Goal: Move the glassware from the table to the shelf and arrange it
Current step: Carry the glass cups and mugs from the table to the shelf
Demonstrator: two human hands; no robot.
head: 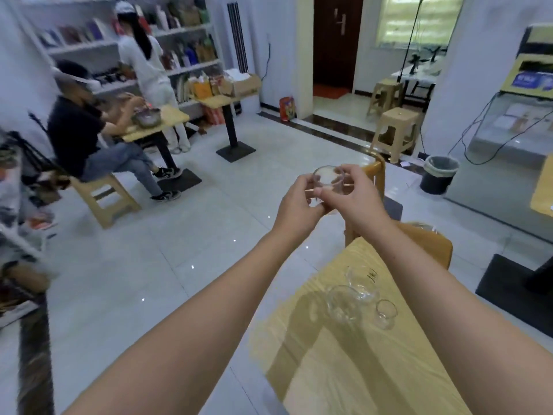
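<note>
Fingers (pixel 305 187) of both your hands are pinched on one small glass dish (pixel 327 178), left hand (pixel 299 209) under its near edge, right hand (pixel 357 196) on its right rim, held up over the floor, far of the bench (pixel 344 369). You are mid-carry. Three more glasses (pixel 359 295) wait on the bench. Next, turn left toward the shelf (pixel 18 235) and keep the dish level.

Two bare forearms, no sleeves in view; left grip (pixel 296 202) and right grip (pixel 356 196) without gloves, rings or watch.
</note>
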